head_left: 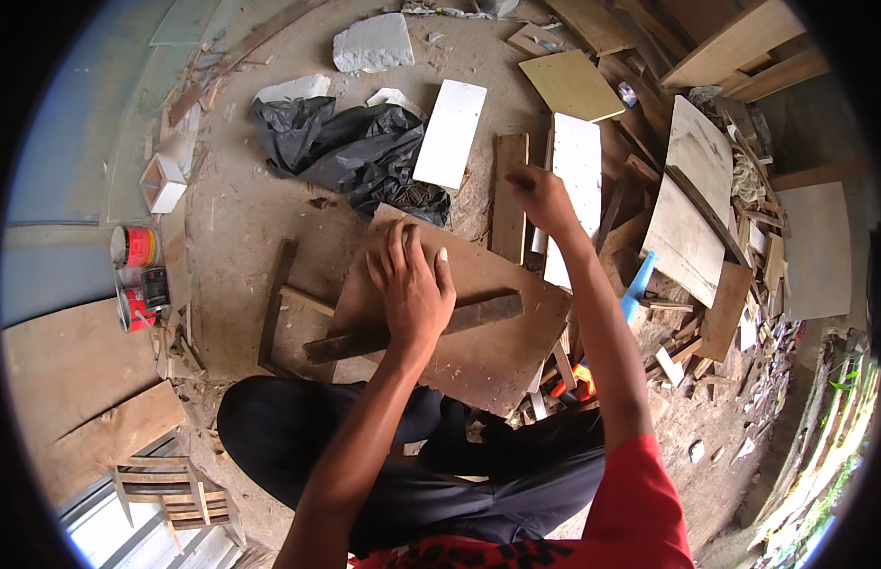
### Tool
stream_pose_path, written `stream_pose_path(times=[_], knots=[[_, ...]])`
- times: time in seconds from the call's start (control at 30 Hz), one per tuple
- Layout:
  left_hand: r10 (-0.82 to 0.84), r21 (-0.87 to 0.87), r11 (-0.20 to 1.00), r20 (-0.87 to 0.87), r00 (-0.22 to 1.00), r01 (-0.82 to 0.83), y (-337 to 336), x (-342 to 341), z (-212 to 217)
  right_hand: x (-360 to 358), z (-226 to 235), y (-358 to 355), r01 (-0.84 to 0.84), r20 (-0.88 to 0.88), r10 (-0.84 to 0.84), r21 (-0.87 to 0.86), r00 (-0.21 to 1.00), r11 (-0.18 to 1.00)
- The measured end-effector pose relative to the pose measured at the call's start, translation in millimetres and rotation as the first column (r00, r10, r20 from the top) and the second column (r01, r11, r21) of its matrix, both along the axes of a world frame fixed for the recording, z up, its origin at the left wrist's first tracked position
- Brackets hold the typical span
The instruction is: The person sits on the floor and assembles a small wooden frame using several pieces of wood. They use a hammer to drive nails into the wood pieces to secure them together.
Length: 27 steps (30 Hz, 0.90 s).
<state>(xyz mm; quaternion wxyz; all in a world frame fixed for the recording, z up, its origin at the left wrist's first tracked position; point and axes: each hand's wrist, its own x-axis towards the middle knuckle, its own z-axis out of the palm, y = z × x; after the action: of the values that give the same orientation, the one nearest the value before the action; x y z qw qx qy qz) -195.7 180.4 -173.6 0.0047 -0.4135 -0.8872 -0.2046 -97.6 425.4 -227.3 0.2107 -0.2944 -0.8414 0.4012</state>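
Observation:
A brown flat board [488, 358] lies tilted in front of my crossed legs, with a dark narrow wooden strip [483, 313] across it. My left hand [414, 289] rests over the board's left part, fingers spread and stretched forward, its wrist by the strip. Farther forward and to the right, my right hand [545, 199] is closed, its fingers curled together beside an upright-lying wooden plank [509, 213] and a long white board [580, 161]. Whatever those fingers may pinch is hidden or too small to make out.
Black plastic sheeting [355, 142] and a white panel [450, 133] lie ahead. Wood scraps and boards crowd the right, with a blue long object [638, 289] and an orange tool [581, 382] among them. Red tins [133, 247] stand left, near a wooden frame [277, 303].

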Motion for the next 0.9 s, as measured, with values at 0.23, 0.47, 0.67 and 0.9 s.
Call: stream_pose_path(times=[0.23,0.47,0.67,0.9], knots=[[-0.015,-0.026,1.000,0.057,0.998,0.017,3.1,-3.8,5.7,-92.5,-92.2,-1.1,-0.506,0.326,0.412,0.293,0.851,0.812],[-0.024,-0.034,0.999,0.104,0.994,0.028,1.4,-6.9,4.8,-136.9,-133.5,-39.5,-0.593,0.552,0.357,0.337,0.754,0.731],[-0.029,-0.041,0.999,0.113,0.993,0.033,3.4,-6.2,7.7,-116.3,-173.9,-9.2,-0.542,0.484,0.318,0.446,0.816,0.712],[-0.033,-0.040,0.998,0.123,0.992,0.038,3.6,-5.0,5.3,-112.4,-152.0,-7.8,-0.419,0.192,0.372,0.398,0.908,0.816]])
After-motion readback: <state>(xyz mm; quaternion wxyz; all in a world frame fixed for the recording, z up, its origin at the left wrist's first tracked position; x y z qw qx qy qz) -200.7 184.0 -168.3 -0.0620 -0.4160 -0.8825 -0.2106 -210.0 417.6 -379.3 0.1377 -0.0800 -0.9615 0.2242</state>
